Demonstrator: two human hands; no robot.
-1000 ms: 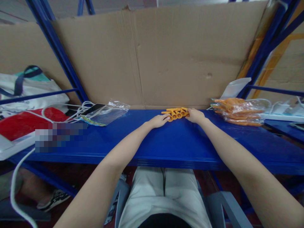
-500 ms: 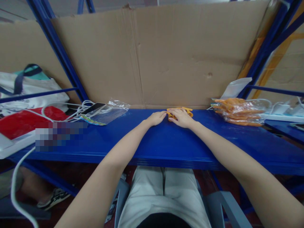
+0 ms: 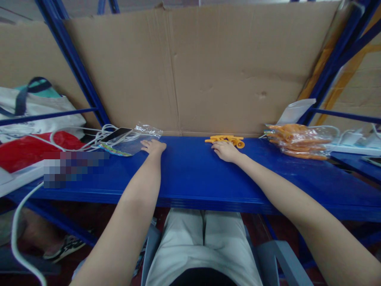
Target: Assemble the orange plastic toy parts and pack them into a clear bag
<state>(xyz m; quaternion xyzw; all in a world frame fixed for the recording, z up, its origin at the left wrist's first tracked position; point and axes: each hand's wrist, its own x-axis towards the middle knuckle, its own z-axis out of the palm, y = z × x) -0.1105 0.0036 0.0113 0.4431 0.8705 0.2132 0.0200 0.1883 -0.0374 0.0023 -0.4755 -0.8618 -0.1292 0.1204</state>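
Note:
My left hand (image 3: 154, 147) reaches to the right edge of a clear plastic bag (image 3: 133, 146) with a colourful strip, its fingers spread and nothing visible in them. On the blue table, my right hand (image 3: 225, 151) lies against a small pile of orange plastic pieces (image 3: 229, 139). Its fingers are stretched out and slightly apart, partly in front of the pile. The pieces are long and thin, and at least one has a round, cup-like end (image 3: 240, 145) facing me.
A clear bag of larger orange pieces (image 3: 297, 139) lies to the right, beside a white power strip (image 3: 357, 149). A dark phone (image 3: 117, 136), white cables (image 3: 104, 133) and a red bag (image 3: 44, 149) are on the left. Cardboard (image 3: 220, 71) stands behind the table (image 3: 190, 178).
My left hand has moved left from beside the orange pieces to the clear bag. My right hand has drawn back slightly toward me, leaving more of the pile uncovered.

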